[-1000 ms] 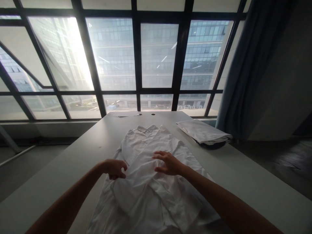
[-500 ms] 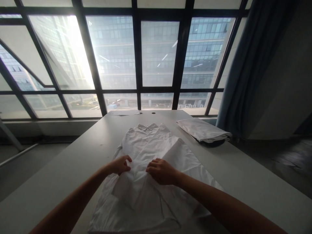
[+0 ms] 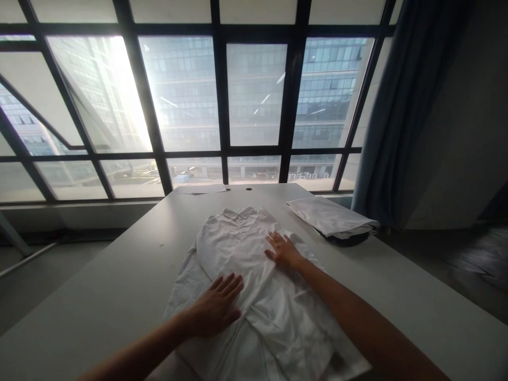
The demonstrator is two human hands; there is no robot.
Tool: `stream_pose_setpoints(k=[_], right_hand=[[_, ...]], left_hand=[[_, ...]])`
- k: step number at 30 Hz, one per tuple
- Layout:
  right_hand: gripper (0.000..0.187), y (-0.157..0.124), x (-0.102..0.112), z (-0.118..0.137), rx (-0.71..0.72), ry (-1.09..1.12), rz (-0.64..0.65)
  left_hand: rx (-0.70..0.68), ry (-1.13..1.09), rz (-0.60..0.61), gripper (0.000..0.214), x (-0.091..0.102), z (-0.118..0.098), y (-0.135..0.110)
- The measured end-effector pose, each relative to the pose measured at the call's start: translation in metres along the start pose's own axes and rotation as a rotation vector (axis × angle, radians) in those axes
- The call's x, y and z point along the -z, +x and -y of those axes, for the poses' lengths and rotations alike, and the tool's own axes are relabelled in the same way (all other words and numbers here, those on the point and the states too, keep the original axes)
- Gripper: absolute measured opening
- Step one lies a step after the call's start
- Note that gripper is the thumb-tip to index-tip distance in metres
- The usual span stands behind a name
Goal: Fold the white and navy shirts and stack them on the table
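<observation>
White shirt shares the surface with some folded cloth off past the right grip; shirt's under that and the left grip, both spread.

Cannot see the white shirt under the left hand and right hand or past the frame's near edge; cannot identify the blurred grey item at right.

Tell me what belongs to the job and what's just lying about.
In the job:
rumpled white fabric shirt, left fingers and right fingers over it
flat pale table underneath

Apparently lying about:
folded white fabric pile
thin white paper-like material
</observation>
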State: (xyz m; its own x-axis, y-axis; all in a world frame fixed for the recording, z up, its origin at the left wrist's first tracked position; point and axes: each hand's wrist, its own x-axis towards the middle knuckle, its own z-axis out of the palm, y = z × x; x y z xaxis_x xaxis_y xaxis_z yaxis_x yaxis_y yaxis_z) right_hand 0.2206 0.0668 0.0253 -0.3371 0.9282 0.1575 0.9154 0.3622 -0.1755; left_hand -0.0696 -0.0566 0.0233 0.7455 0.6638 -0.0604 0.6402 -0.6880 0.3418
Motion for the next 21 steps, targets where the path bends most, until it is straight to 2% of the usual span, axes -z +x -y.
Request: stream_pose_setpoints(k=[2, 4, 5, 8, 10, 13, 15, 18, 21], right_hand=[[0.059, 0.009, -0.002, -0.023, -0.078, -0.045, 0.117], [0.054, 0.022, 0.000, -0.037, -0.086, -0.046, 0.110], [0.052, 0.031, 0.002, -0.040, -0.091, -0.042, 0.071], [0.049, 0.072, 0.007, -0.042, -0.111, -0.022, -0.031], [0.054, 0.106, 0.005, -0.043, -0.102, -0.027, -0.044], [0.065, 0.151, -0.006, -0.050, -0.112, -0.069, -0.015], [0.073, 0.173, -0.017, -0.060, -0.158, -0.087, 0.034], [0.082, 0.189, -0.034, -0.080, -0.228, -0.046, 0.123], [0.086, 0.197, -0.042, -0.094, -0.232, -0.012, 0.143]], left_hand=[[-0.024, -0.064, 0.032, 0.072, 0.013, 0.008, 0.004], [-0.013, -0.142, -0.004, 0.062, 0.031, 0.023, 0.017], [0.021, -0.155, -0.065, 0.056, 0.041, 0.035, 0.028], [0.216, -0.051, -0.287, 0.050, 0.066, 0.086, 0.070], [0.359, 0.056, -0.327, 0.052, 0.077, 0.128, 0.100], [0.497, 0.153, -0.305, 0.057, 0.081, 0.184, 0.136], [0.553, 0.169, -0.285, 0.060, 0.079, 0.211, 0.151], [0.596, 0.186, -0.259, 0.065, 0.070, 0.235, 0.163], [0.592, 0.211, -0.267, 0.067, 0.063, 0.245, 0.166]])
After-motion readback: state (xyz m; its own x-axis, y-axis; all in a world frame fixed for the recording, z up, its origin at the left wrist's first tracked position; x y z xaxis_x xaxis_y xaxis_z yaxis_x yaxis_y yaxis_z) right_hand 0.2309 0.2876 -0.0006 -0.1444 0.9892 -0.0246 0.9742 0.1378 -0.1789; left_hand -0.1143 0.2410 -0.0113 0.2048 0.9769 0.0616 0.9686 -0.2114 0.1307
